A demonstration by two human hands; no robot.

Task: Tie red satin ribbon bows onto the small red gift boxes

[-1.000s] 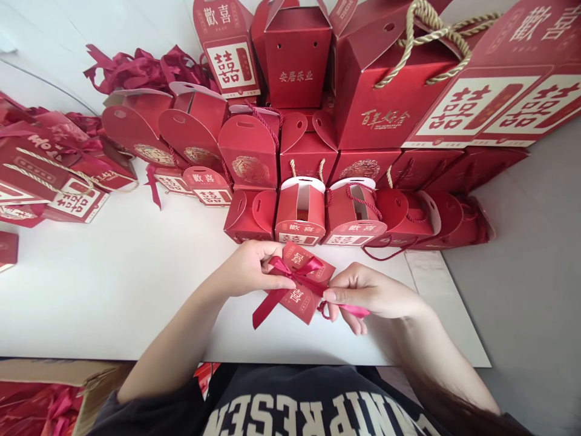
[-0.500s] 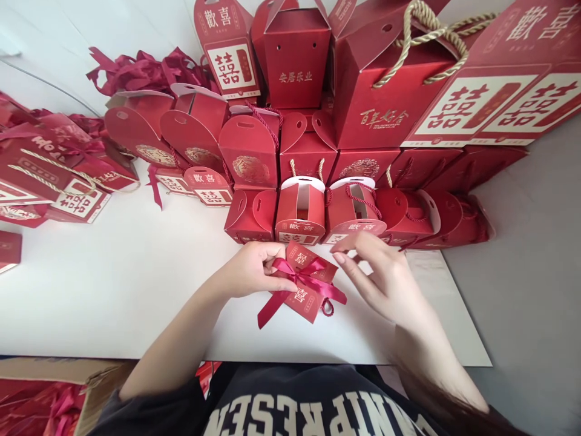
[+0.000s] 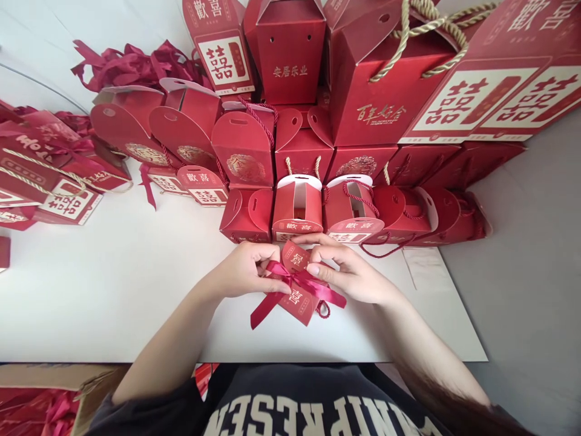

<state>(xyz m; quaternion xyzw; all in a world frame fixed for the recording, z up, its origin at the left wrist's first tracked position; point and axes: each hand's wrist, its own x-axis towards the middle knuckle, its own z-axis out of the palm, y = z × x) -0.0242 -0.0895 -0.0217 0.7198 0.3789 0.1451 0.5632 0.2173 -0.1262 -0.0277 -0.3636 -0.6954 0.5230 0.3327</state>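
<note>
A small red gift box point(image 3: 300, 307) with pale lettering sits on the white table in front of me, turned at an angle. Dark pink ribbon point(image 3: 264, 310) is tied in a bow across its top, tails hanging to both sides. My left hand point(image 3: 247, 269) pinches the bow's left loop between thumb and fingers. Over the bow's right loop, my right hand point(image 3: 348, 269) has thumb and fingers closed on the ribbon, partly covering it. A twisted red cord loop point(image 3: 323, 310) pokes out at the box's right side.
Rows of red gift boxes point(image 3: 297, 206) stand close behind my hands, with larger rope-handled bags point(image 3: 367, 91) stacked above. A heap of ribbon point(image 3: 136, 68) lies at the back left. More boxes point(image 3: 68, 200) sit far left. Below the table edge is a cardboard carton point(image 3: 45, 374).
My right hand has moved left from beside the box onto the bow's right loop. My left hand keeps its pinch on the bow. The view has shifted slightly.
</note>
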